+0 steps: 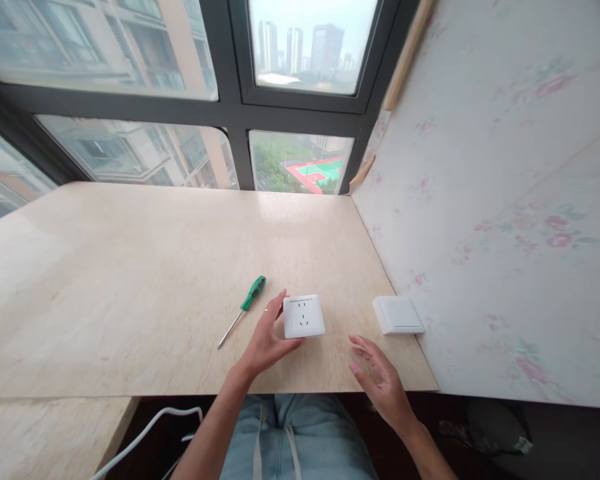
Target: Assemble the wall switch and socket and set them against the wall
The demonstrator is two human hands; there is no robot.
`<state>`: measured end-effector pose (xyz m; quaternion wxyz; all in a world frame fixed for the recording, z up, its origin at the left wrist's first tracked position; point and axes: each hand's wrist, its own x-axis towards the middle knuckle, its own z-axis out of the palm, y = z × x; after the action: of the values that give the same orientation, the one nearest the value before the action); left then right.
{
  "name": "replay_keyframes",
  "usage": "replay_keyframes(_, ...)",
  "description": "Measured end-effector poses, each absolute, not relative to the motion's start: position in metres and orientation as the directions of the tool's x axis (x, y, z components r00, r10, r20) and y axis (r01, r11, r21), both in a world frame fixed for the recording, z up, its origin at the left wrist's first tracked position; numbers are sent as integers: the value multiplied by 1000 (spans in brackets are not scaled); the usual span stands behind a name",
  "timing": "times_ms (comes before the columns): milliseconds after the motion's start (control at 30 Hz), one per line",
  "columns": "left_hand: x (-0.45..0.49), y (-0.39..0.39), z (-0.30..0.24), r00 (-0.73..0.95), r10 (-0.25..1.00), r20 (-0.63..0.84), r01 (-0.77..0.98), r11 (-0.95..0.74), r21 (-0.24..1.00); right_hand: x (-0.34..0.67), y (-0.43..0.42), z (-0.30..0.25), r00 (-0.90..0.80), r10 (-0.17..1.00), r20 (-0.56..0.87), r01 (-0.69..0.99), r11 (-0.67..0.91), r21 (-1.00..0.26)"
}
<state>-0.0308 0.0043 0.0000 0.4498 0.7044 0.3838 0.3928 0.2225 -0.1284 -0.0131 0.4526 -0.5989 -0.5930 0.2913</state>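
A white wall socket (304, 316) with several dark slots faces me at the middle of the sill. My left hand (270, 333) grips it from its left side, thumb along the lower edge and fingers behind the upper left corner. To the right, my right hand (377, 377) hovers near the front edge with its fingers apart and slightly curled, holding nothing. A screwdriver (254, 293) with a green and black handle lies left of the socket, its metal tip toward me. Against the wall at right rests a white wall switch plate (399, 315), apart from both hands.
The beige stone-look sill (130, 280) ends at a dark window frame (300, 117) and, on the right, a flowered wall (505, 233). Below its front edge, a white cable (150, 427) hangs at lower left. My legs (300, 440) are under the edge.
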Motion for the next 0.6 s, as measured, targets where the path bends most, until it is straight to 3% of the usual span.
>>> replay_keyframes(300,42,29,4,517,810,277,221,-439,871,210,-121,-11,263,881,393,487,230,-842)
replay_keyframes(600,79,34,-7,578,798,171,349,-431,832,214,-119,-20,379,898,224,326,96,-940)
